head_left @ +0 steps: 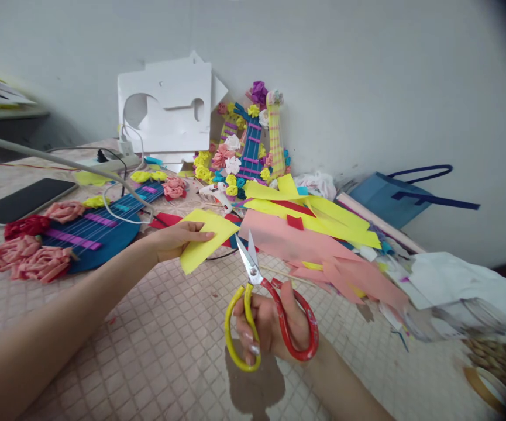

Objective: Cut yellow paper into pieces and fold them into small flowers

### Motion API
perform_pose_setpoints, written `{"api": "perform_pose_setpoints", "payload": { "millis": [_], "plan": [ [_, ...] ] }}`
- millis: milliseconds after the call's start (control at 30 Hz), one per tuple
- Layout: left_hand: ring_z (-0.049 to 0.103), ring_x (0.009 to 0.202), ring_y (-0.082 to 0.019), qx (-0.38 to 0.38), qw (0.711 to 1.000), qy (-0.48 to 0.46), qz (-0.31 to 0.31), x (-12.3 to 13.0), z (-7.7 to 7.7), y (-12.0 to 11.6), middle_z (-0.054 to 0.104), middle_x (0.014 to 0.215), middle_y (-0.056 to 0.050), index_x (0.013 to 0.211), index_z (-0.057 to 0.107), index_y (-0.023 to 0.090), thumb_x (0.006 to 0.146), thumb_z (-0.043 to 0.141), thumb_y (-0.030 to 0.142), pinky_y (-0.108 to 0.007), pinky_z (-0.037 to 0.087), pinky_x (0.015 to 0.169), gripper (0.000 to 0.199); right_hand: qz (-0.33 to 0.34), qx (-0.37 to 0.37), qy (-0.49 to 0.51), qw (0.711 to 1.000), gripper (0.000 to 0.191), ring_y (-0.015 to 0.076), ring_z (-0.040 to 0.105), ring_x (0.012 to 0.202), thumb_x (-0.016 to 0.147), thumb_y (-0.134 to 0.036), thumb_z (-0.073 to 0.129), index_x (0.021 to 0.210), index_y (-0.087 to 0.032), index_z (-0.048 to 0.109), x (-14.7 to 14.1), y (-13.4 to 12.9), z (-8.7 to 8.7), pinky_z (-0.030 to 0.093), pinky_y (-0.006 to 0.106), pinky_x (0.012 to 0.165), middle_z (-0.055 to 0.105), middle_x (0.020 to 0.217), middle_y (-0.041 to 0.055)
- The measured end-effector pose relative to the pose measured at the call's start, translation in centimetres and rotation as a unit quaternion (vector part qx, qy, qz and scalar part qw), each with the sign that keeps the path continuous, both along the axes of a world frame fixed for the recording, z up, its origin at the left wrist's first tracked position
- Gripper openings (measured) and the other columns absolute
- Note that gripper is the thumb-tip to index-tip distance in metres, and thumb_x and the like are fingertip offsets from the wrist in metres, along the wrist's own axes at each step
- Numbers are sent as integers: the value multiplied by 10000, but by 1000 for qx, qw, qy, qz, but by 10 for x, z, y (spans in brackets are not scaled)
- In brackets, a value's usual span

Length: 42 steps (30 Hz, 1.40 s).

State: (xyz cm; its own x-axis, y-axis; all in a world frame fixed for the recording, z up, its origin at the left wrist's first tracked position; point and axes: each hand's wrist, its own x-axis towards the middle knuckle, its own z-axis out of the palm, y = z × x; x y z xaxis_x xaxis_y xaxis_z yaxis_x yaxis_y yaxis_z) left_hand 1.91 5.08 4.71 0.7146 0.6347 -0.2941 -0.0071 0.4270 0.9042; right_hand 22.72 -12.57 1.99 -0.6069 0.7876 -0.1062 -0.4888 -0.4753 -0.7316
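A piece of yellow paper (198, 248) is pinched in my left hand (182, 237), thumb on top, held above the table. My right hand (270, 327) grips a pair of scissors (253, 269) with one yellow and one red handle. Their blades stand partly apart and point up toward the corner of the yellow paper; I cannot tell whether they touch it. Left of my left hand lies a blue paper guitar (107, 237) with purple strips, white strings and crumpled pink and red paper flowers (42, 257).
Yellow sheets (336, 216) and pink sheets (288, 240) pile up right of centre. A glue gun (217, 195) lies behind. Decorated guitars (250, 146) and white cut-out board (169, 131) lean on the wall. A dark tablet (24, 199), a cable and a blue bag (388, 196) flank the table.
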Motion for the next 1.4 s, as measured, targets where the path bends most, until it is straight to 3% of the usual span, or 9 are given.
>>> {"api": "perform_pose_setpoints", "payload": {
  "millis": [200,333,667,833,1400],
  "plan": [
    [643,719,-136,15,1000,5,-23,0,-6,1,708,927,-83,1011,660,126,708,760,267,-200,482,624,349,3,-9,23,1000,881,127,462,556,687,-873,268,1017,-117,577,1,0,2,440,321,600,510,728,31],
    [659,757,-145,27,997,-7,-72,0,-7,0,705,1005,-96,1047,646,130,711,758,257,-212,500,654,376,5,-14,42,999,872,125,467,552,708,-857,262,1017,-105,577,-1,0,5,437,315,595,522,729,37],
    [679,667,-149,47,992,29,-113,-1,2,-6,730,914,-61,1092,635,148,673,784,210,-241,531,644,449,6,-8,63,998,835,130,487,560,755,-815,269,1013,-84,578,0,-1,4,453,318,589,543,739,53],
    [697,727,-177,54,988,29,-145,-3,2,-4,727,963,-74,1089,634,163,669,788,226,-261,546,667,451,12,-9,64,998,859,135,503,562,750,-822,255,1033,-73,566,1,-2,2,454,312,578,542,734,53],
    [690,685,-157,98,980,56,-162,-7,3,-1,730,918,-58,1041,650,176,689,780,264,-233,544,624,385,22,10,49,999,867,127,495,520,743,-839,167,1005,-104,544,-1,-2,-3,439,283,506,522,677,21]
  ]
}}
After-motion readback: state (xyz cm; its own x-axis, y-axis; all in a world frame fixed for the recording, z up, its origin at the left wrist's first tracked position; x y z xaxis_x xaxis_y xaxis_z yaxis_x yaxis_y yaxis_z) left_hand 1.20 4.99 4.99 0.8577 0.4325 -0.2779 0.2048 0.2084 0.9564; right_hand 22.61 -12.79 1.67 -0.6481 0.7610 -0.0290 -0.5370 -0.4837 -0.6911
